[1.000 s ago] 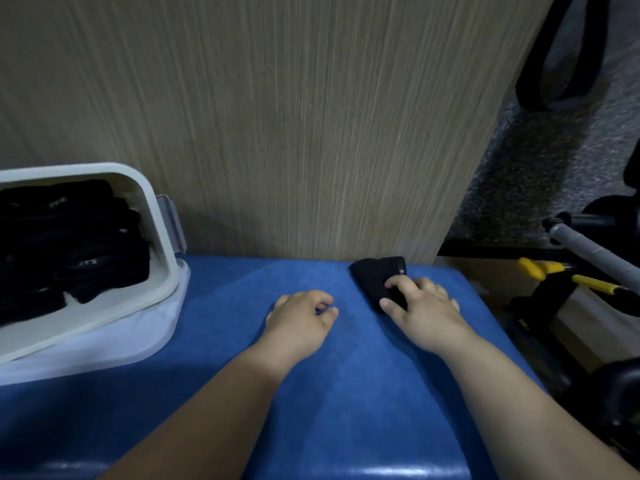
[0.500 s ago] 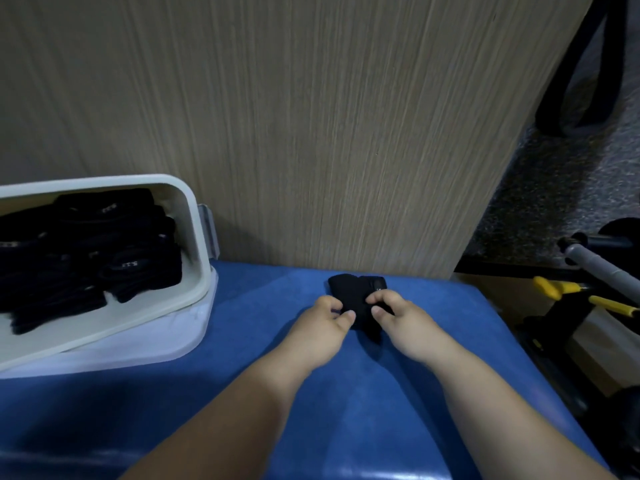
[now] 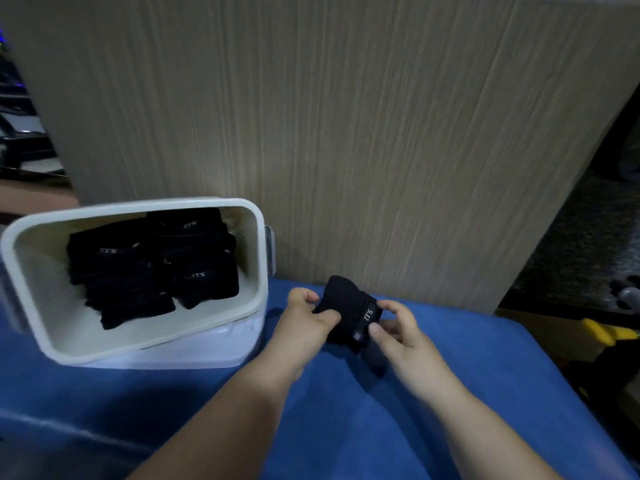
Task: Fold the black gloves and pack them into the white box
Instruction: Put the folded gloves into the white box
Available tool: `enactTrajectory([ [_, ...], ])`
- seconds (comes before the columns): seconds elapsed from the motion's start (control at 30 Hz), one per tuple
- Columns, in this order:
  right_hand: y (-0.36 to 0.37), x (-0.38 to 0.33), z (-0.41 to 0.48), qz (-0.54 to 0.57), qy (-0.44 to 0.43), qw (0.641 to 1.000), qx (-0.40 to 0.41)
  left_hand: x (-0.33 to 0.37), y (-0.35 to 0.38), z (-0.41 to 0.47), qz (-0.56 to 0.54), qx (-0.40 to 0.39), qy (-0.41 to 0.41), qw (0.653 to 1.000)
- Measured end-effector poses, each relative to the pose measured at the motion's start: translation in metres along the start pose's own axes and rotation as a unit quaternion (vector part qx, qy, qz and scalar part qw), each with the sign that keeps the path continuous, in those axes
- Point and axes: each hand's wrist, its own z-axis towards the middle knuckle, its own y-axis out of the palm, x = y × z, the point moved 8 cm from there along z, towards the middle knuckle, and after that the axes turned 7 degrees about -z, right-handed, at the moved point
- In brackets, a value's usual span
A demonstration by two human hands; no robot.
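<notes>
Now, at the left of the frame, the white box (image 3: 260, 258) rests on a white lid (image 3: 194, 356) on the blue table (image 3: 346, 431). It shows more fully than half a second ago, when the frame edge cut off its left part. Stacks of folded black gloves (image 3: 152, 265) lie inside it toward the far wall, some showing small white lettering.

Just right of the box, the left hand (image 3: 304, 329) has its fingers curled and pinches the left side of a folded black glove (image 3: 348, 311). A second ago this hand lay curled on the table, apart from the glove. The glove sits at lower centre of the frame, between the two hands. It is now raised off the table with a shadow beneath it, where half a second ago it lay flat by the wooden panel (image 3: 346, 133). The right hand (image 3: 400, 336) grips its right end between thumb and forefinger, close to the white lettering. A yellow object (image 3: 602, 331) shows at the right edge.
</notes>
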Motion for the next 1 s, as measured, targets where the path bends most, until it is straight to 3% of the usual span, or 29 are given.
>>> enactTrajectory([
  [0.13, 0.004, -0.01, 0.001, 0.112, 0.032, 0.992, 0.051, 0.016, -0.04, -0.001, -0.071, 0.02, 0.014, 0.997],
  [0.43, 0.093, -0.085, 0.021, 0.328, 0.042, 0.938, -0.103, 0.047, -0.13, -0.018, -0.176, 0.069, 0.031, 0.982],
  [0.7, 0.164, -0.146, 0.03, 0.41, 0.039, 0.896, -0.165, 0.056, -0.196, -0.02, -0.221, 0.124, 0.079, 0.964],
  [0.9, 0.181, -0.163, 0.037, 0.368, 0.048, 0.916, -0.151, 0.056, -0.226, -0.011, -0.227, 0.166, 0.107, 0.954],
  [1.0, 0.183, -0.171, 0.045, 0.349, 0.047, 0.925, -0.142, 0.062, -0.239, -0.013, -0.175, 0.192, 0.142, 0.955],
])
